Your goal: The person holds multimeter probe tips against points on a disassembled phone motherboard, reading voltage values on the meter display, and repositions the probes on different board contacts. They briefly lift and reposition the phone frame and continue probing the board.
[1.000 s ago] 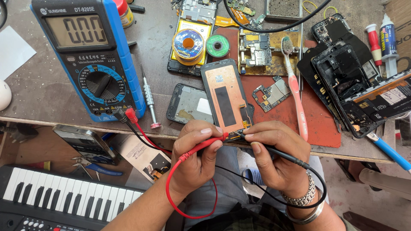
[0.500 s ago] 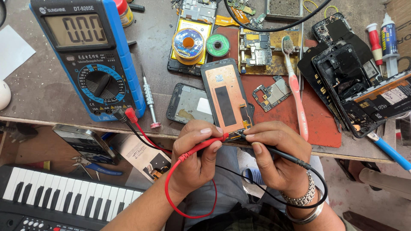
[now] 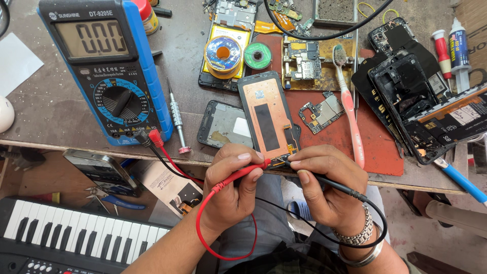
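Note:
My left hand (image 3: pixel 231 187) pinches a red test probe (image 3: pixel 243 173) and my right hand (image 3: pixel 327 185) pinches a black test probe (image 3: pixel 324 180). Both tips touch the near end of a copper-backed phone screen panel (image 3: pixel 266 116) lying on the bench edge. Red and black leads run from the probes to a blue digital multimeter (image 3: pixel 106 71) at the upper left, whose display shows zeros. A metal bracelet sits on my right wrist.
Around the panel lie a silver screwdriver (image 3: pixel 176 116), a grey phone back (image 3: pixel 225 124), a circuit board (image 3: pixel 320 112), a pink toothbrush (image 3: pixel 350 106), solder reels (image 3: pixel 223 53), and black phone frames (image 3: pixel 406 91) on a red mat (image 3: pixel 375 142). A keyboard (image 3: pixel 71 238) sits below the bench.

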